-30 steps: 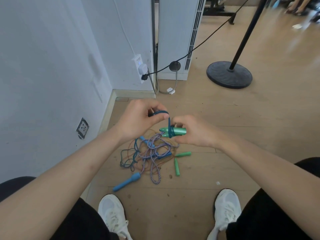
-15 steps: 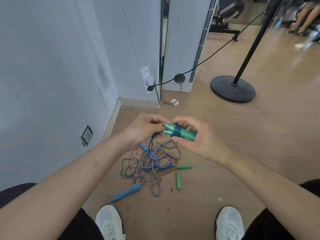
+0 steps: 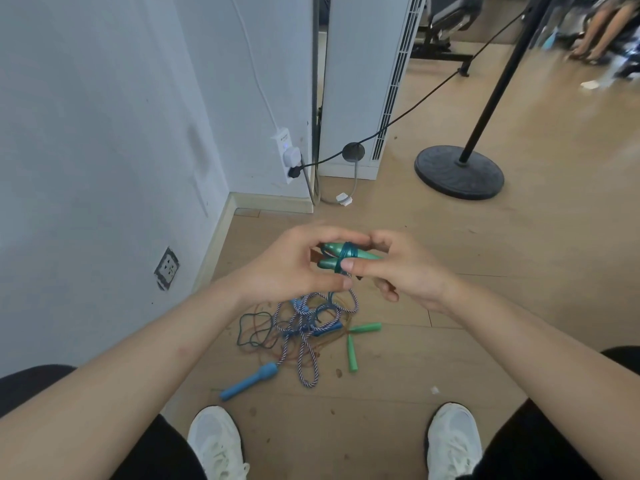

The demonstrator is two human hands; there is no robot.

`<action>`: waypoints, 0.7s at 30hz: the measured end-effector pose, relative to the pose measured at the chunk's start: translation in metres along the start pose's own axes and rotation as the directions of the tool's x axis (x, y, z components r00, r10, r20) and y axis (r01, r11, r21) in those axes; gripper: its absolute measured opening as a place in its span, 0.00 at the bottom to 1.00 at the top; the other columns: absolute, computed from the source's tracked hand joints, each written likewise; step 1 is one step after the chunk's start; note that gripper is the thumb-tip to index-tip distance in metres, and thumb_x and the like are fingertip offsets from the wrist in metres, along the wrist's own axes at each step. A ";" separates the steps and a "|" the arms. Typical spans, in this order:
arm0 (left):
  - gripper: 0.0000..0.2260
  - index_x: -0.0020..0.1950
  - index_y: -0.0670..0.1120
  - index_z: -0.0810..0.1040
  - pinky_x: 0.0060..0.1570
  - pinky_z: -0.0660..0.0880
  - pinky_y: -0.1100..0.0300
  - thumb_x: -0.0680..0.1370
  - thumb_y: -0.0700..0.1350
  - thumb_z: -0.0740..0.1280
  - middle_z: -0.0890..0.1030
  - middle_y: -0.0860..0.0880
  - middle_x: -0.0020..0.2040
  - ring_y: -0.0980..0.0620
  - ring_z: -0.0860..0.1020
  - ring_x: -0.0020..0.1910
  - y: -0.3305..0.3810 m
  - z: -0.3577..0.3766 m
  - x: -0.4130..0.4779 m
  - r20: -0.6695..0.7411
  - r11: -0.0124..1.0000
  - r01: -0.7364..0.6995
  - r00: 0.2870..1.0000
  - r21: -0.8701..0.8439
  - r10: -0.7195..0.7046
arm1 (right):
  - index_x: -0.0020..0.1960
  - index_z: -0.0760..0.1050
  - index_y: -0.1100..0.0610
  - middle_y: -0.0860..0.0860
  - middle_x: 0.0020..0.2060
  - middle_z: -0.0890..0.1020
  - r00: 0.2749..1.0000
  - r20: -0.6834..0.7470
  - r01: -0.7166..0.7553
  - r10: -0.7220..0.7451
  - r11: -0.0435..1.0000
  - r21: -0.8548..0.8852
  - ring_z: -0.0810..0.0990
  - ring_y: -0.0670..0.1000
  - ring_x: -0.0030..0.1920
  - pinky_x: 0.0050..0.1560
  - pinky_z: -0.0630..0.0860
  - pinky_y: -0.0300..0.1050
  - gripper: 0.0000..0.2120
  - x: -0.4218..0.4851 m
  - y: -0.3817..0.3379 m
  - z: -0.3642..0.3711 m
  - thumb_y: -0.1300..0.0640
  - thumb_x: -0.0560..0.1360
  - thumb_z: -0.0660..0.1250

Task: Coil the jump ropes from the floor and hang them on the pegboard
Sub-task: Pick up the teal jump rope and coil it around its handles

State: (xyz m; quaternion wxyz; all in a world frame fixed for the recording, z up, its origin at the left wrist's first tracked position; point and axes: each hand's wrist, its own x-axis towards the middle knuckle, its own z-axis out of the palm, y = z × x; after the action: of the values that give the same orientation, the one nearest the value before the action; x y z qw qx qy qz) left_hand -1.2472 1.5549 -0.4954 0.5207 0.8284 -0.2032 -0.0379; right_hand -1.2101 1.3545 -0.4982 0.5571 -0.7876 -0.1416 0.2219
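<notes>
Two teal jump-rope handles lie side by side in the air, bound by turns of dark teal cord. My right hand grips their right ends, thumb pressed on the wraps. My left hand curls round their left ends and pinches the cord, which runs down to the floor. Below lies a tangle: a blue-and-white braided rope with a blue handle, two green handles and thin teal cord loops. No pegboard is in view.
A white wall with a socket stands on the left. A white unit and a power strip with a black cable are ahead. A black stand base sits at right. My white shoes are below.
The left hand has wound more cord round the teal handles and come back against them. Both hands and the handles sit a little higher in view; the camera has tilted up.
</notes>
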 end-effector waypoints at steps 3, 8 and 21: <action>0.22 0.63 0.48 0.82 0.54 0.79 0.54 0.69 0.40 0.80 0.83 0.49 0.56 0.49 0.82 0.54 -0.004 0.002 0.003 -0.072 1.000 -0.019 0.997 0.022 0.021 | 0.59 0.78 0.62 0.52 0.39 0.81 0.994 0.091 -0.065 0.053 0.990 0.127 0.68 0.47 0.25 0.22 0.66 0.39 0.18 -0.002 -0.003 0.002 0.55 0.73 0.76; 0.15 0.57 0.41 0.84 0.50 0.82 0.54 0.71 0.38 0.78 0.87 0.45 0.49 0.46 0.85 0.48 -0.005 0.001 0.006 -0.151 0.996 -0.013 0.989 -0.085 0.000 | 0.58 0.78 0.58 0.50 0.36 0.78 0.982 0.145 -0.158 0.123 0.952 0.263 0.69 0.47 0.26 0.23 0.67 0.39 0.22 -0.003 -0.010 0.002 0.49 0.67 0.75; 0.09 0.53 0.41 0.85 0.39 0.82 0.61 0.74 0.37 0.74 0.86 0.45 0.44 0.52 0.85 0.41 0.001 -0.008 0.013 -0.344 0.840 0.116 0.876 -0.530 -0.338 | 0.68 0.72 0.55 0.56 0.59 0.83 0.938 0.322 -0.236 0.129 0.917 0.321 0.74 0.50 0.32 0.29 0.71 0.41 0.32 0.000 -0.002 0.002 0.32 0.75 0.60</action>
State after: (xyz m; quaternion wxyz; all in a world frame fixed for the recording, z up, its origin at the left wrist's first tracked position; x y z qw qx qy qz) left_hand -1.2338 1.5568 -0.4890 0.7375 0.6738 0.0336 0.0297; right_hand -1.2110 1.3564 -0.4971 0.6390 -0.6423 -0.1055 0.4099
